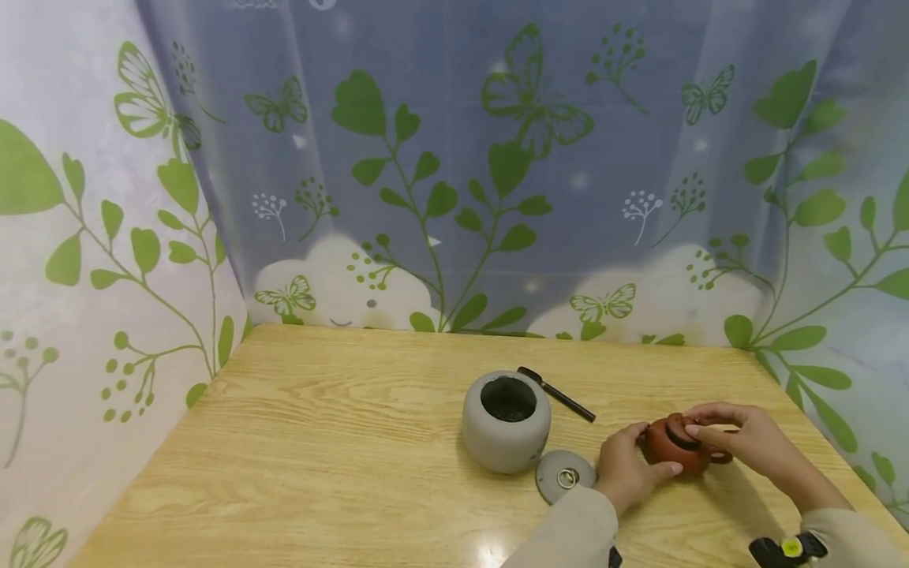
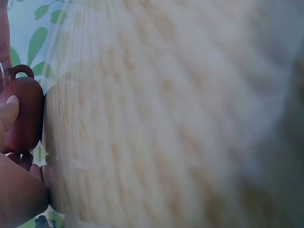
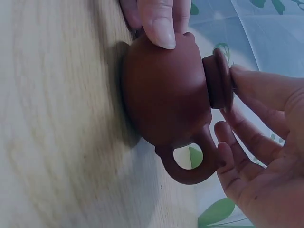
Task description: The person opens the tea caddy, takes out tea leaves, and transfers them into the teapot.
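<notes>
A small reddish-brown teapot (image 1: 678, 464) stands on the table at the right, its loop handle (image 3: 183, 178) toward the right hand. My left hand (image 1: 628, 467) holds the pot's body from the left, thumb (image 2: 10, 111) at the near side and the other fingers round the far side. With thumb and fingers my right hand (image 1: 756, 442) pinches the teapot lid (image 3: 219, 80). That lid is tilted and partly out of the pot's mouth, its inner collar showing in the right wrist view. The right hand's lower fingers lie close to the handle.
Left of the hands stands a round grey jar (image 1: 506, 434) with an open top and dark contents. Its grey lid (image 1: 557, 477) with a ring lies beside it, near the left sleeve. Behind the jar lies a black scoop (image 1: 568, 401). A patterned curtain (image 1: 454, 158) borders the wooden table (image 1: 319, 442).
</notes>
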`<state>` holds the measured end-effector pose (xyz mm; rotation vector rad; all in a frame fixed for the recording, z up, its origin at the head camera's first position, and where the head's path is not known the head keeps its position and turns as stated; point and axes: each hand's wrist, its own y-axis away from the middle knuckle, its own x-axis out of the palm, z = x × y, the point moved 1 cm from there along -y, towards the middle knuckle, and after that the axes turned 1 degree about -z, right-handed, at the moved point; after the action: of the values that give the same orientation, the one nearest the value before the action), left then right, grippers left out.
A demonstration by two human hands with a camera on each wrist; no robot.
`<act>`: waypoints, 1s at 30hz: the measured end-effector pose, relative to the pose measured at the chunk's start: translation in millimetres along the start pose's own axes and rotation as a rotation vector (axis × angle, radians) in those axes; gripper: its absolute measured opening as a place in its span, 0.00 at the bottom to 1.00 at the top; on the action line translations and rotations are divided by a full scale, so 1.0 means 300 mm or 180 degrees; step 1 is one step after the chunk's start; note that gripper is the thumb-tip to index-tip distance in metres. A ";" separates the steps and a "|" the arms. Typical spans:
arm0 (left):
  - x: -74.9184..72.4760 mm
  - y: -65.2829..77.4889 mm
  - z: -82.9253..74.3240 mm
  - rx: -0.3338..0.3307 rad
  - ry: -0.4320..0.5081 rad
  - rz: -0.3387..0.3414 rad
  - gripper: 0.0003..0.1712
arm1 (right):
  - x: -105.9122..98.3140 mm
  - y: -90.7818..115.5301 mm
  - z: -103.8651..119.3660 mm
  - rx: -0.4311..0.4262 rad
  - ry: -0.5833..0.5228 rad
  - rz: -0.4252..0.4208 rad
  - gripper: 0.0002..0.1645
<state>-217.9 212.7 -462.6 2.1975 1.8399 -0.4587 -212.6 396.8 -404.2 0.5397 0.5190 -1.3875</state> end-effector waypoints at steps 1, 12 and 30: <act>0.000 0.000 -0.001 0.0001 0.0009 0.0007 0.33 | 0.001 0.002 0.000 -0.0016 0.0008 0.0031 0.26; -0.007 0.002 -0.016 0.0048 -0.0009 0.0087 0.33 | 0.013 0.013 -0.022 -0.0136 0.0129 -0.0111 0.23; -0.017 0.011 -0.014 -0.0049 -0.0008 0.0096 0.32 | 0.023 0.018 -0.018 -0.0124 0.0092 -0.0160 0.24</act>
<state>-215.2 209.2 -457.0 2.2105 1.8006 -0.4398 -206.5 395.5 -412.5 0.5189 0.5852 -1.4162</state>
